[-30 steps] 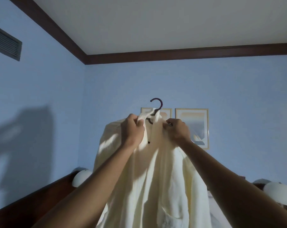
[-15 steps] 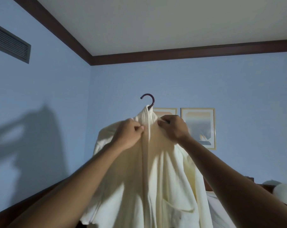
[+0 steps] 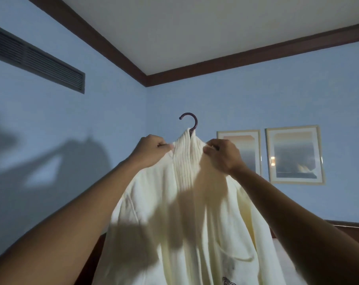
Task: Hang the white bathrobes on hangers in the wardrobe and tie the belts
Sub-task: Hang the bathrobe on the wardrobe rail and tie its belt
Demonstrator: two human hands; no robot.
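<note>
- You are holding the white bathrobe (image 3: 186,202) up in the air in front of you, already on a dark hanger (image 3: 189,123) whose hook stands free above the collar, caught on nothing.
- Above the hook there is open room up to the ceiling, edged by dark wood trim (image 3: 246,60) where the two blue walls meet in a corner just behind the hook.
- To your left the wall carries a long dark vent grille (image 3: 36,62); your arms and the robe throw their shadow on that wall.
- To your right, two framed pictures (image 3: 293,154) hang on the far wall, behind your right wrist and well apart from the robe.
- Low on the right, a dark wooden edge runs along the wall; what it belongs to you cannot tell.
- Your left hand (image 3: 151,151) is curled, pinching the robe's shoulder just beside the ribbed collar.
- Your right hand (image 3: 221,155) is curled likewise, gripping the opposite shoulder by the collar.
- The robe's front hangs straight down between your forearms, a pocket showing low on the right.
</note>
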